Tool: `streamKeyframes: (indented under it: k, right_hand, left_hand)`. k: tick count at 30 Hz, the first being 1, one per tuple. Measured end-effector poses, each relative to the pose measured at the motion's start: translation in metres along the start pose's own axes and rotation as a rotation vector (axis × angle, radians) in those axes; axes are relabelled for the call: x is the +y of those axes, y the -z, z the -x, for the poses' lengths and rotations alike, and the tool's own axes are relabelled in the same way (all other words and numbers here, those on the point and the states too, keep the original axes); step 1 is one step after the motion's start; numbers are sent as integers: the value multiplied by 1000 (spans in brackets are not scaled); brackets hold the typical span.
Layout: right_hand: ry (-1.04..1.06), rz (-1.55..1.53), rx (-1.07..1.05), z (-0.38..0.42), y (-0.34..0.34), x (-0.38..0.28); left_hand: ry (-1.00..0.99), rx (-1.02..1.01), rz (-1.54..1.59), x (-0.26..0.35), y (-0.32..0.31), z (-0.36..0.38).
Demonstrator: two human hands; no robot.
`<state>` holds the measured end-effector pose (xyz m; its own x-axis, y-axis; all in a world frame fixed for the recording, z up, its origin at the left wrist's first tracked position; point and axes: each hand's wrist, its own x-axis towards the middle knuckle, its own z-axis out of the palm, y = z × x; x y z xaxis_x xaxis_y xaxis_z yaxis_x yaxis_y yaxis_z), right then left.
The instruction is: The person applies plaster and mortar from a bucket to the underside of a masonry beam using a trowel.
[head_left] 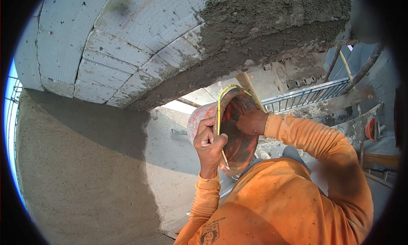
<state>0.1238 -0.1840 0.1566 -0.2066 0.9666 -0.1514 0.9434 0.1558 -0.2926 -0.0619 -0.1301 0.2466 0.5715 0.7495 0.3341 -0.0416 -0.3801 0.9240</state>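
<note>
A tilted bucket (240, 149) is in front of me, its mouth turned toward my right side. The inside is dark and smeared with orange-red, and the outer wall is pale with reddish patches. My left hand (208, 147) is closed on the bucket's near rim, thumb on the edge and fingers against the outer wall. A thin yellow cord-like strip (219, 113) follows the rim and passes under that thumb. Inside the mouth, my right hand (252, 122) has its fingers curled against the inner wall; what they hold, if anything, is hidden.
Above stands a wall of pale blocks (114, 53), partly covered with wet grey mortar (272, 24). A smooth plastered surface (85, 160) lies at left. Beyond the bucket are a metal railing (306, 94), a wooden post (250, 89), and a red container (370, 129) at right.
</note>
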Motion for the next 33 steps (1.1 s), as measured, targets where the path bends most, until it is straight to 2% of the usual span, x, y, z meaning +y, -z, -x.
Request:
streamKeyframes:
  k: [2, 3, 5, 8, 12, 14, 15, 18, 20, 22, 24, 26, 28, 32, 33]
  right_hand:
    - [64, -299, -40, 1, -10, 4]
    - [77, -298, -40, 0, -13, 4]
    - [110, -515, -46, -2, -21, -2]
    - [175, -614, 36, -12, -46, -3]
    - [210, -718, 12, -8, -38, -17]
    - [-25, -1045, -305, -6, -25, -30]
    - [-9, -1072, -312, -8, -26, -30]
    - [-6, -1015, -337, -12, -16, -30]
    - [-21, -949, -376, -12, 5, -24]
    - [-53, -880, -393, -9, 31, -19]
    - [-11, -784, -445, -1, 57, -12]
    - [-24, -724, -415, 3, 71, -3]
    - [145, -383, -393, 6, 83, 6]
    - [168, -300, -453, 26, 142, -11]
    - [250, -322, -422, 34, 158, -18]
  left_hand:
    - [-18, -1, -27, 1, 0, -2]
    - [-16, 6, -20, 1, 1, -3]
    - [-12, 35, -17, 0, 7, 0]
    - [-66, 58, -13, 0, 16, 3]
    - [-28, 166, 21, -3, 27, 20]
    - [-18, 241, 67, -11, 34, 31]
    - [-19, 314, 93, -14, 39, 37]
    - [-26, 439, 141, -47, 65, 59]
    - [77, 597, 450, -63, 80, 67]
    - [107, 631, 707, -66, 91, 71]
    - [123, 688, 799, -80, 101, 81]
    - [169, 763, 834, -124, 117, 102]
    - [146, 772, 861, -155, 125, 121]
    - [191, 946, 765, -197, 137, 151]
    - [212, 993, 731, -204, 139, 157]
